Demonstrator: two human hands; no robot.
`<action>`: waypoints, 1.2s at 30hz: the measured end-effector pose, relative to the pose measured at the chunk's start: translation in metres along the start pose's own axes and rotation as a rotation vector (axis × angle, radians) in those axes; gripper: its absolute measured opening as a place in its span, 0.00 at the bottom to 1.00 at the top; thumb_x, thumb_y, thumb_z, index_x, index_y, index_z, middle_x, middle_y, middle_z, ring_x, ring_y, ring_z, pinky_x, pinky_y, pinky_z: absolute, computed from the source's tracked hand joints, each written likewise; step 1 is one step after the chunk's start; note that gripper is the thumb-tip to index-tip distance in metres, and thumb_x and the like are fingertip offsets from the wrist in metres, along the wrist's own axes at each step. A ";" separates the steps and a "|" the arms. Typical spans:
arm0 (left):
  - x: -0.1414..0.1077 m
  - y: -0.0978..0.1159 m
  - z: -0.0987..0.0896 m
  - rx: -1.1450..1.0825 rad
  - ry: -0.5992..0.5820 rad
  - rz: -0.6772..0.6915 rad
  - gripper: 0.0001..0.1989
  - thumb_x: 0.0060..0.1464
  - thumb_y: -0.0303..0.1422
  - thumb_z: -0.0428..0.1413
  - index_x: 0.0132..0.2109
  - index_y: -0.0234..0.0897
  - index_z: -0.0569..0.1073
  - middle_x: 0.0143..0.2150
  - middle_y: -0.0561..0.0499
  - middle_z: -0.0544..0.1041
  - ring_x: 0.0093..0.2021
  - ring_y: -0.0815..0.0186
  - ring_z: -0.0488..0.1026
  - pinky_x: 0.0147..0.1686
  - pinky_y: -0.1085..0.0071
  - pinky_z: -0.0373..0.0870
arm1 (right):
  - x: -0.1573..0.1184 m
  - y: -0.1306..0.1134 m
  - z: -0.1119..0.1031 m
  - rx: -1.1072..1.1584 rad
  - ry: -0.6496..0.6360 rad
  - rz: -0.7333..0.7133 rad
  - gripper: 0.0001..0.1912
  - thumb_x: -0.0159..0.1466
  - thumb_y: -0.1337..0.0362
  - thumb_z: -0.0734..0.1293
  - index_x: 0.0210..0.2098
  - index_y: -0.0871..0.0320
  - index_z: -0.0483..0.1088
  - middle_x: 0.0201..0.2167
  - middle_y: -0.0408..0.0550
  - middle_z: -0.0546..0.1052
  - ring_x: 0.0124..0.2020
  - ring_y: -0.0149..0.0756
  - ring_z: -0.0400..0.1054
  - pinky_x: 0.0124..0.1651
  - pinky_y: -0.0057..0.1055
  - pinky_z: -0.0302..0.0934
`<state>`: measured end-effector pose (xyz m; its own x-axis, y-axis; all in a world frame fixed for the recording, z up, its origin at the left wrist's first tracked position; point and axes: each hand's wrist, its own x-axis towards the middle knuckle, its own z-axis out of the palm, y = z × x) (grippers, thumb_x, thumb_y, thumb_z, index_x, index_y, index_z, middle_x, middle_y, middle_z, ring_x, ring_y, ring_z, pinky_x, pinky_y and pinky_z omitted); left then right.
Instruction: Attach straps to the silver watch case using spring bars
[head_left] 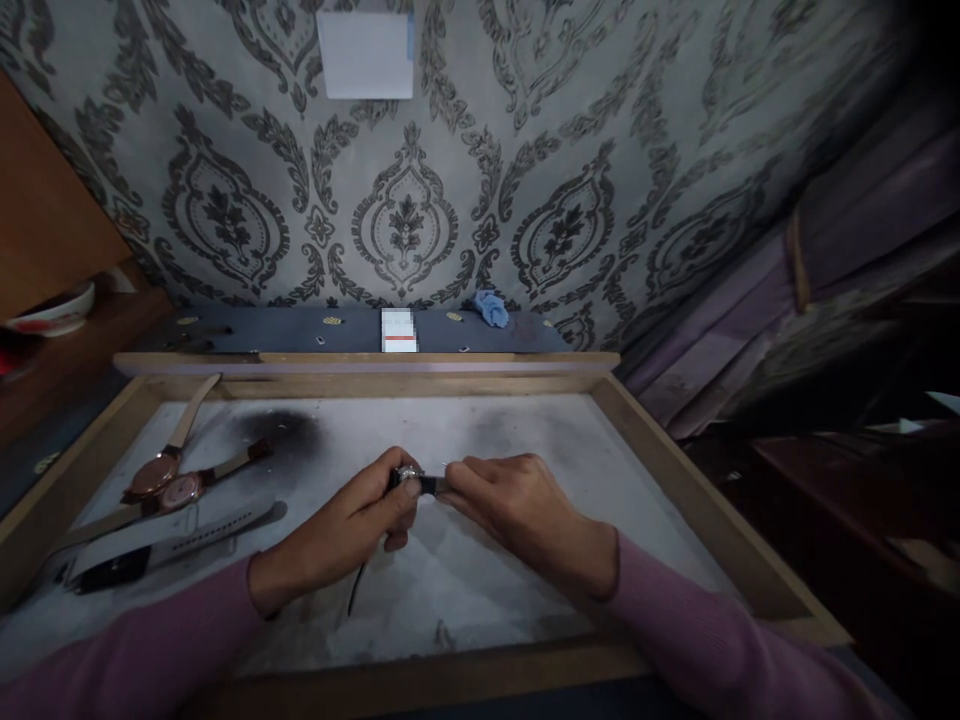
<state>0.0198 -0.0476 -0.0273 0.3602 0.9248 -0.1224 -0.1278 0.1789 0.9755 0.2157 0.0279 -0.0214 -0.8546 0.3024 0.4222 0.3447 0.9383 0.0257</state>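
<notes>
Over the middle of a shallow wooden-framed tray (660,460), my left hand (352,520) is closed on a small wristwatch (409,473), its thumb against the case. One dark strap end hangs below the left hand. My right hand (525,500) pinches the dark strap (430,485) on the other side of the case; its fingertips are partly hidden, and I cannot tell whether they also hold a small tool. To the left lie a rose-gold watch (154,474) with a pale strap, another pinkish watch (182,491), and a dark watch (112,570) beside a grey perforated strap (225,525).
Raised wooden edges surround the tray's pale, smudged floor. Behind it, a small white card or box (399,332) and a crumpled blue cloth (491,308) lie on a dark patterned covering. A bowl (56,312) stands at the left; a purple curtain (750,300) hangs right.
</notes>
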 end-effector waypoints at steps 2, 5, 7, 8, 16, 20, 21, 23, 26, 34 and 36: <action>0.000 0.001 -0.001 0.009 -0.005 -0.011 0.10 0.66 0.39 0.45 0.39 0.37 0.62 0.26 0.59 0.55 0.26 0.71 0.51 0.28 0.72 0.57 | 0.000 0.000 0.000 0.007 -0.022 0.004 0.17 0.73 0.59 0.51 0.30 0.57 0.61 0.19 0.41 0.68 0.18 0.28 0.59 0.21 0.31 0.42; 0.000 0.002 0.000 0.016 0.000 -0.022 0.09 0.66 0.38 0.45 0.39 0.37 0.62 0.26 0.59 0.55 0.26 0.71 0.52 0.28 0.72 0.56 | 0.000 0.000 0.000 0.020 -0.038 0.019 0.17 0.73 0.59 0.51 0.30 0.56 0.61 0.19 0.42 0.69 0.18 0.28 0.59 0.21 0.31 0.43; 0.000 0.002 0.000 0.004 -0.001 -0.016 0.09 0.65 0.37 0.45 0.39 0.37 0.62 0.26 0.59 0.55 0.26 0.71 0.51 0.28 0.72 0.56 | -0.001 0.000 0.000 0.027 -0.033 0.025 0.18 0.73 0.59 0.51 0.30 0.56 0.61 0.19 0.42 0.69 0.18 0.28 0.59 0.21 0.31 0.42; 0.000 0.002 0.000 -0.007 -0.005 -0.013 0.08 0.65 0.37 0.46 0.39 0.37 0.62 0.25 0.59 0.54 0.26 0.71 0.51 0.28 0.72 0.56 | -0.001 0.000 0.001 0.028 -0.026 0.024 0.18 0.73 0.59 0.51 0.30 0.56 0.61 0.19 0.42 0.69 0.18 0.28 0.59 0.21 0.31 0.42; 0.000 0.000 0.005 -0.029 0.035 0.057 0.08 0.65 0.37 0.47 0.41 0.37 0.62 0.26 0.59 0.57 0.25 0.72 0.54 0.28 0.72 0.56 | 0.000 0.001 0.001 0.052 -0.020 0.031 0.17 0.73 0.59 0.51 0.30 0.57 0.61 0.19 0.40 0.69 0.18 0.27 0.59 0.22 0.29 0.42; 0.001 -0.001 0.008 -0.046 0.075 0.063 0.08 0.64 0.38 0.48 0.39 0.37 0.62 0.25 0.59 0.56 0.26 0.72 0.54 0.29 0.72 0.57 | -0.001 -0.001 0.001 0.055 -0.026 0.044 0.17 0.73 0.59 0.51 0.30 0.58 0.61 0.19 0.40 0.69 0.18 0.26 0.60 0.22 0.28 0.41; 0.001 -0.001 0.009 -0.053 0.087 0.060 0.09 0.63 0.38 0.49 0.39 0.37 0.62 0.25 0.59 0.56 0.26 0.72 0.54 0.28 0.73 0.56 | -0.001 -0.002 0.001 0.054 -0.025 0.051 0.17 0.73 0.59 0.52 0.30 0.58 0.61 0.19 0.40 0.69 0.18 0.26 0.60 0.21 0.28 0.41; 0.002 -0.002 0.010 -0.064 0.115 0.052 0.09 0.61 0.39 0.51 0.39 0.38 0.62 0.24 0.60 0.56 0.25 0.72 0.54 0.27 0.73 0.55 | 0.000 -0.003 0.003 0.044 -0.009 0.061 0.17 0.73 0.59 0.52 0.30 0.58 0.61 0.19 0.40 0.69 0.18 0.27 0.60 0.21 0.29 0.41; 0.004 -0.002 0.011 -0.089 0.140 0.039 0.11 0.59 0.40 0.53 0.39 0.38 0.62 0.22 0.61 0.55 0.23 0.73 0.52 0.25 0.74 0.53 | 0.001 -0.005 0.005 0.013 0.017 0.058 0.18 0.73 0.59 0.52 0.29 0.58 0.61 0.19 0.41 0.69 0.17 0.27 0.60 0.21 0.30 0.41; 0.005 -0.008 0.009 -0.135 0.180 -0.026 0.11 0.56 0.39 0.54 0.36 0.38 0.63 0.21 0.62 0.53 0.21 0.74 0.48 0.22 0.75 0.49 | 0.001 -0.007 0.003 0.194 -0.035 0.177 0.19 0.71 0.55 0.53 0.41 0.62 0.67 0.26 0.48 0.75 0.23 0.32 0.67 0.25 0.28 0.52; 0.005 -0.009 0.007 -0.139 0.171 -0.014 0.10 0.57 0.38 0.54 0.36 0.38 0.63 0.22 0.62 0.53 0.21 0.74 0.48 0.22 0.75 0.49 | 0.002 -0.007 -0.001 0.353 -0.028 0.293 0.22 0.71 0.54 0.51 0.49 0.63 0.67 0.30 0.50 0.77 0.26 0.34 0.69 0.29 0.29 0.56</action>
<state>0.0295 -0.0471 -0.0349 0.2023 0.9634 -0.1760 -0.2545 0.2253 0.9405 0.2121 0.0219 -0.0195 -0.7528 0.5631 0.3409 0.4238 0.8109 -0.4034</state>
